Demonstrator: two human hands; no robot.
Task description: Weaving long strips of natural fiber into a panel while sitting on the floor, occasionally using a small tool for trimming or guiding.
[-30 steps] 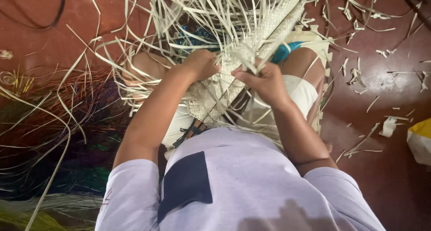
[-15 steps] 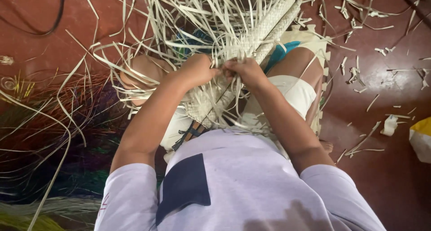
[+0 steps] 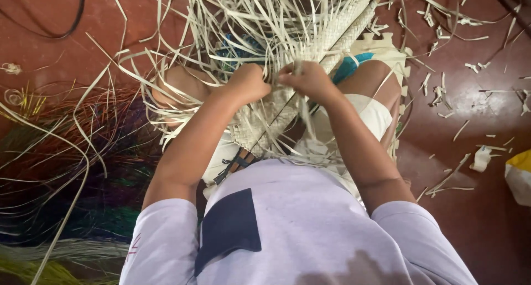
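Right hand [image 3: 310,80]: moved up and leftward, from apart to just beside the left hand [image 3: 249,84].
Strips [image 3: 260,25]: both hands now pinch them at the weave [image 3: 276,119] edge.

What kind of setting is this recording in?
Probably a home or small craft workspace for hand weaving, worked on the floor. Pale strips fan from a woven band, dyed fibre bundles lie beside it, and cut scraps litter the red floor.

The person wears a pale lilac short-sleeved shirt with a dark navy chest pocket and white shorts.
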